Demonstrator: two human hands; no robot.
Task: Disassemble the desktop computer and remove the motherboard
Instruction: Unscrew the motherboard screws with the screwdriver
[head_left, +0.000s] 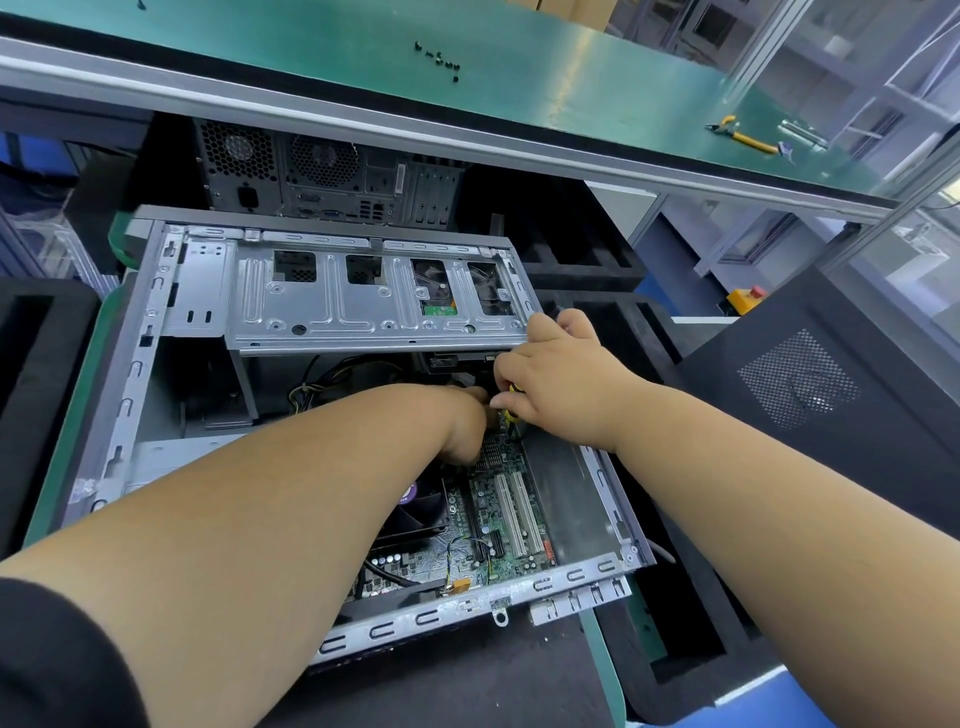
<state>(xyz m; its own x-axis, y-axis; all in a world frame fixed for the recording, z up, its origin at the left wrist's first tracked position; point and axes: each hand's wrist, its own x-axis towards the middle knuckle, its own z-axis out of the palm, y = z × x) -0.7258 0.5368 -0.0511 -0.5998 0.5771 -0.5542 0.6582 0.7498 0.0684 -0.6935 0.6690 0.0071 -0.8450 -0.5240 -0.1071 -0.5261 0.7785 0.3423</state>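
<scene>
An open grey desktop case (124, 395) lies on its side in front of me. Its green motherboard (511, 540) sits in the bottom, with white slots and a black CPU fan (418, 512). A metal drive cage (332, 296) spans the upper part of the case. My right hand (556, 379) grips a yellow-and-black screwdriver (511, 402) held down onto the board's upper right area. My left hand (465, 426) reaches in beside it, fingers curled down at the board; what they touch is hidden.
A second computer tower (332, 174) stands behind the case under a green shelf (363, 62). Several black screws (441, 60) and yellow-handled pliers (743, 136) lie on the shelf. A black side panel (810, 395) leans at the right. Black foam (31, 374) lies left.
</scene>
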